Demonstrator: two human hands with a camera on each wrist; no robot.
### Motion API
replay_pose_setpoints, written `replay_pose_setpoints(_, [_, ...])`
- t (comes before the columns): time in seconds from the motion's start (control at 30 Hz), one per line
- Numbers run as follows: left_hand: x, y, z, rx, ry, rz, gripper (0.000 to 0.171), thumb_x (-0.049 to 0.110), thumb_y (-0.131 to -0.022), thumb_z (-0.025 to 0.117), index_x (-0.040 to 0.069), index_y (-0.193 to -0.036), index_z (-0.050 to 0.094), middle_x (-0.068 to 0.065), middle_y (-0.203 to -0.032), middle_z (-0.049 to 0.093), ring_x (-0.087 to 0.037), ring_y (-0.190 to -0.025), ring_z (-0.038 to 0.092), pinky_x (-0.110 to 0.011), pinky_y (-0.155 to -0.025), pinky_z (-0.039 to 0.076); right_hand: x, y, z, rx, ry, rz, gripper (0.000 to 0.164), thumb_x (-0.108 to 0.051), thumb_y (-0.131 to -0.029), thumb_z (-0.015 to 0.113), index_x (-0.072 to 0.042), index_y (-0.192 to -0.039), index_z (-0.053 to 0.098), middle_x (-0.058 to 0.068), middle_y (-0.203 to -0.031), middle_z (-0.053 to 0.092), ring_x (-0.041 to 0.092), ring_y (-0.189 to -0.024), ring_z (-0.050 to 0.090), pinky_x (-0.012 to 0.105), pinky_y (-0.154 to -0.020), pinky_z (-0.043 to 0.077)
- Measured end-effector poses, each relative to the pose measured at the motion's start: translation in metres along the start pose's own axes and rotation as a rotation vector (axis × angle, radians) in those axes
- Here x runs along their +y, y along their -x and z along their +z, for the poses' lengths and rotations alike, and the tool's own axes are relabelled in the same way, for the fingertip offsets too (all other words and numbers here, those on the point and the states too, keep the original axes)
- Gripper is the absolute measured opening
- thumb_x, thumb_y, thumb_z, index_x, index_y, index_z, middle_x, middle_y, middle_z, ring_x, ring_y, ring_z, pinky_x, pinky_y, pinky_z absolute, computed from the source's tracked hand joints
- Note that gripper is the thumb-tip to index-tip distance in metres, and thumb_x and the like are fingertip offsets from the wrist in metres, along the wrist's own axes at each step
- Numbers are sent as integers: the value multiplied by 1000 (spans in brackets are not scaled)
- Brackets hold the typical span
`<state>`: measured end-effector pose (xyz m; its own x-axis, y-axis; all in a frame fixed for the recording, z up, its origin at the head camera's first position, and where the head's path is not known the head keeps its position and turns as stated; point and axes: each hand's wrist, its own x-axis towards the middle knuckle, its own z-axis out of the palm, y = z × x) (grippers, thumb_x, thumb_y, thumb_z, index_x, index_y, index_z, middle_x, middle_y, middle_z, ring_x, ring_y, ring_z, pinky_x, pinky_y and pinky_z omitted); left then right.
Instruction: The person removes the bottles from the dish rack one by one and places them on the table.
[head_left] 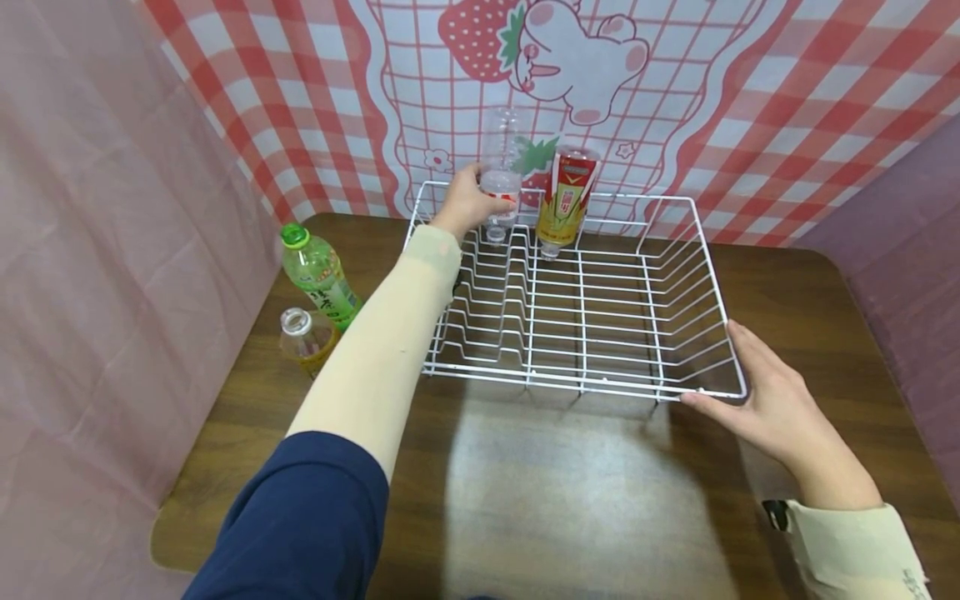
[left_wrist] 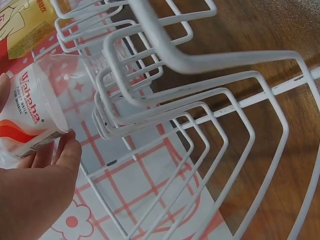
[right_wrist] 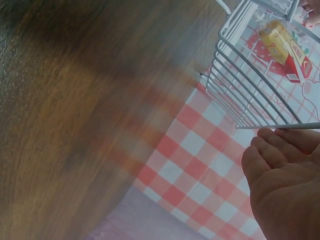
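My left hand holds a clear plastic bottle upside down, its neck pointing into the back left of a white wire dish rack. In the left wrist view the bottle's white and red label reads "Wahaha", and its neck is partly behind the rack's wires. Just to the right, a bottle with a red and yellow label also stands neck down against the rack's back. At the front right corner, my right hand grips the rack, thumb on the front rim and fingers along the right side.
Left of the rack, a green bottle with a green cap and an uncapped clear bottle stand upright on the wooden table. Behind the rack hangs a red checked cloth; a pink curtain borders the left.
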<state>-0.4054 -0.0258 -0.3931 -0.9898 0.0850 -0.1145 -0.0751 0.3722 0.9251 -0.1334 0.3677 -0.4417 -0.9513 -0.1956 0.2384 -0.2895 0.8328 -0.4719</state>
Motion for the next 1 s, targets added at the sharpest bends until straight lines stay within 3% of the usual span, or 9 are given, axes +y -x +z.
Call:
replay_pose_setpoints(0.57, [7, 10, -6, 15, -60, 30, 94, 15, -77, 92, 5, -153, 39, -11, -142, 52, -23, -125, 53, -26, -102, 46, -1, 1, 0, 1, 7, 8, 115, -35, -66, 96, -14, -161, 33, 23, -155, 40, 46, -136, 41, 65, -108, 33])
replay_pose_setpoints(1.0, [14, 17, -11, 24, -67, 105, 91, 17, -77, 92, -1, -150, 41, -15, -138, 55, -24, -121, 56, -22, -97, 47, -4, 1, -2, 9, 5, -18, 113, -35, -69, 95, -17, -161, 32, 20, -155, 41, 46, -135, 42, 65, -108, 34])
